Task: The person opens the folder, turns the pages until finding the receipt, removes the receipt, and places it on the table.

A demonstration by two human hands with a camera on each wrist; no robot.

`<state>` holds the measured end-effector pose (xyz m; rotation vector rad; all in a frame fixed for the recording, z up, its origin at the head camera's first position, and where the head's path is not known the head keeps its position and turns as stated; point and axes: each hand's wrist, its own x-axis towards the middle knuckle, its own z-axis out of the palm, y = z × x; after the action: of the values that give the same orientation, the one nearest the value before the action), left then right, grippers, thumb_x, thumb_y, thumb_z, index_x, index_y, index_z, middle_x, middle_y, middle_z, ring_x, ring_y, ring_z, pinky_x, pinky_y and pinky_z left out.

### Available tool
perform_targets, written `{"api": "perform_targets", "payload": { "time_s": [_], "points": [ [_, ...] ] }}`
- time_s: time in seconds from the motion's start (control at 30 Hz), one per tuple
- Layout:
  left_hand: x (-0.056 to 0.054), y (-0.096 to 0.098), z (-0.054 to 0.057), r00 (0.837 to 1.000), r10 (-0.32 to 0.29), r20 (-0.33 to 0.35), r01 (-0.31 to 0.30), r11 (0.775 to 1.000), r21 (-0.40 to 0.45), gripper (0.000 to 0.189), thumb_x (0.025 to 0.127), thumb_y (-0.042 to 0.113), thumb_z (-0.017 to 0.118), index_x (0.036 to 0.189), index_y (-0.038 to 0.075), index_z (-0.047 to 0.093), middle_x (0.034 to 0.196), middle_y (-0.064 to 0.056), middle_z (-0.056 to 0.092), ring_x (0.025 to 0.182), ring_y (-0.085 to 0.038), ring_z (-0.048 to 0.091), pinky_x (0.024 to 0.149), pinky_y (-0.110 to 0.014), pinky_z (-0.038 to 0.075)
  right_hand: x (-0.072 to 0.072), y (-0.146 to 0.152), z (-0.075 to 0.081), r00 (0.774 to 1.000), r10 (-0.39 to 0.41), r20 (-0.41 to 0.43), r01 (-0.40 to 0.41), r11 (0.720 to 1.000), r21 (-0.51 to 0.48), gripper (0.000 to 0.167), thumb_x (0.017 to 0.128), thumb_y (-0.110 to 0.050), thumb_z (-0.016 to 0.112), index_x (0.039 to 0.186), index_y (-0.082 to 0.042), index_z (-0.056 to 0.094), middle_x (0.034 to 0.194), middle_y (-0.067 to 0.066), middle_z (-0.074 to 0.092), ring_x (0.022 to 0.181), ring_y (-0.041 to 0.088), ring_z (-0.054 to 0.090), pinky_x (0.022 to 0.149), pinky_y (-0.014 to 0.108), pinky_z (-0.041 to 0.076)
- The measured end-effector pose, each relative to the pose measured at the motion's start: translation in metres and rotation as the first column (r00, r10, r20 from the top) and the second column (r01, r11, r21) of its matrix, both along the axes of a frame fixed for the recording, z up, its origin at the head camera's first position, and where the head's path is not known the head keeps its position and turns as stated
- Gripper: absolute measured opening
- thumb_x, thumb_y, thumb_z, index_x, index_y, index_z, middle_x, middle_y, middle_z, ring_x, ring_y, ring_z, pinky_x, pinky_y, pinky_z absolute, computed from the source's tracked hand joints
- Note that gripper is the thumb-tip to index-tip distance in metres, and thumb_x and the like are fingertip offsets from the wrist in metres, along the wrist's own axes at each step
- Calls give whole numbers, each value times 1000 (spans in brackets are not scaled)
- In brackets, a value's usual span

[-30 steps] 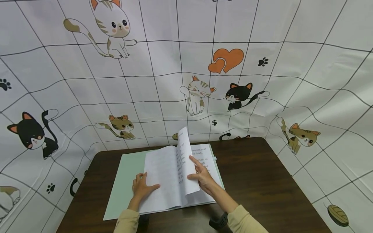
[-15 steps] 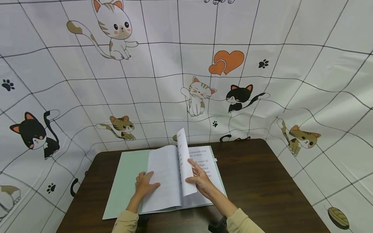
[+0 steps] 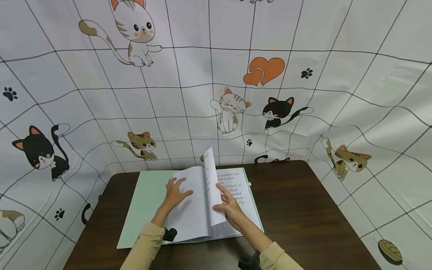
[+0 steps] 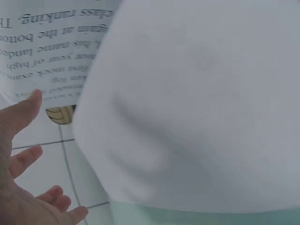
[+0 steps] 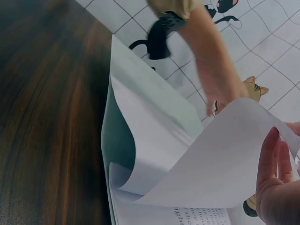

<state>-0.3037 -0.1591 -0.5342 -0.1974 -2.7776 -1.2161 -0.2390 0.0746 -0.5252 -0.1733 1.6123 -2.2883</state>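
An open booklet of large-print pages with a pale green cover (image 3: 143,210) lies on the table. My right hand (image 3: 231,210) pinches the outer edge of one raised page (image 3: 212,198), which stands up curled from the middle of the booklet. In the right wrist view, thumb and fingers of the right hand (image 5: 279,183) meet at that page's edge. My left hand (image 3: 175,193) hovers over the blank left page (image 3: 189,221), fingers spread and loosely bent, holding nothing. The left wrist view shows the left hand (image 4: 23,183) with its fingers apart. Printed text shows on the right page (image 3: 234,187).
The dark wooden table (image 3: 303,217) extends on both sides of the booklet. A white grid-patterned sheet with cartoon cats (image 3: 231,112) hangs around the table's back and sides. A black strap (image 3: 170,234) sits at the left wrist, another black device (image 3: 249,261) at the right.
My left hand has lifted from the left page and moved forward and slightly right. The right hand has shifted a little left with the raised page, uncovering more text on the right page.
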Motion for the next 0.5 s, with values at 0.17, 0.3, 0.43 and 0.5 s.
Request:
{"api": "perform_targets", "payload": {
  "time_s": [0.17, 0.3, 0.43, 0.5],
  "points": [
    [-15, 13, 21, 999, -50, -17, 51, 996, 68, 64, 85, 21, 75, 137, -5, 49, 141, -40, 30, 129, -55, 28, 100, -67, 35, -1, -3, 3, 1000, 1, -16, -1, 1000, 9, 87, 82, 11, 57, 156, -13, 20, 151, 28, 36, 114, 17, 59, 85, 29, 53],
    [-22, 20, 30, 997, -77, 19, 74, 992, 105, 67, 87, 25, 72, 141, -2, 45, 146, -37, 27, 135, -54, 26, 103, -69, 34, 0, -4, 3, 1000, 3, -15, -3, 1000, 8, 87, 81, 11, 57, 156, -13, 20, 150, 27, 38, 112, 16, 59, 85, 29, 53],
    [-24, 26, 36, 995, -84, 50, 76, 988, 136, 70, 87, 27, 72, 144, -1, 42, 149, -35, 24, 139, -53, 24, 105, -69, 32, 1, -7, 1, 1000, 20, 0, -20, 1000, -1, 88, 82, 12, 57, 156, -15, 20, 150, 26, 37, 114, 16, 58, 86, 30, 53],
    [-25, 28, 38, 995, -90, 50, 82, 985, 152, 72, 87, 28, 72, 145, -2, 41, 150, -35, 24, 140, -53, 24, 106, -69, 31, 1, -8, 1, 1000, 21, 5, -21, 1000, -5, 88, 82, 11, 57, 156, -17, 20, 151, 26, 37, 115, 17, 58, 86, 31, 54]
  ]
}}
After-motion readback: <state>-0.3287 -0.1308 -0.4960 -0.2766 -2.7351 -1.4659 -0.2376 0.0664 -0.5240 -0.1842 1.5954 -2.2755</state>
